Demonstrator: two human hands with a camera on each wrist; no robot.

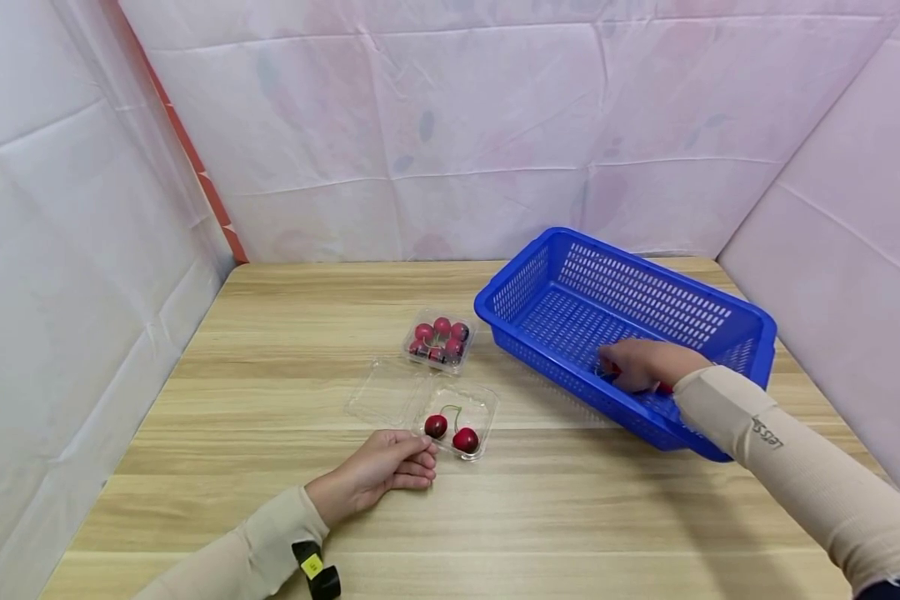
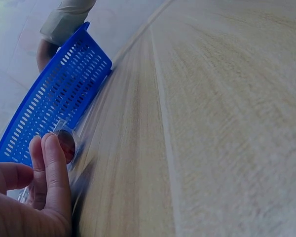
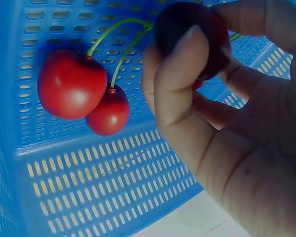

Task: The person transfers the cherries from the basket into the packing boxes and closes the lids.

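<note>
My right hand (image 1: 640,364) reaches into the blue plastic basket (image 1: 763,346). In the right wrist view its thumb and fingers grip a dark red cherry (image 3: 175,32), and part of a green stem shows behind. Beside it in the basket are a large red cherry (image 3: 71,84) and a smaller cherry (image 3: 108,112) with joined stems. My left hand (image 1: 378,468) pinches the near-left rim of an open clear plastic box (image 1: 482,400) between thumb and fingers. Two cherries (image 1: 466,440) on a joined green stem lie in that box.
Behind the open box stands another clear box (image 1: 457,367) filled with several cherries. The open box's transparent lid (image 1: 382,392) lies flat to its left. Everything rests on a wooden table (image 1: 270,375), with cloth walls (image 1: 480,108) at the back and sides.
</note>
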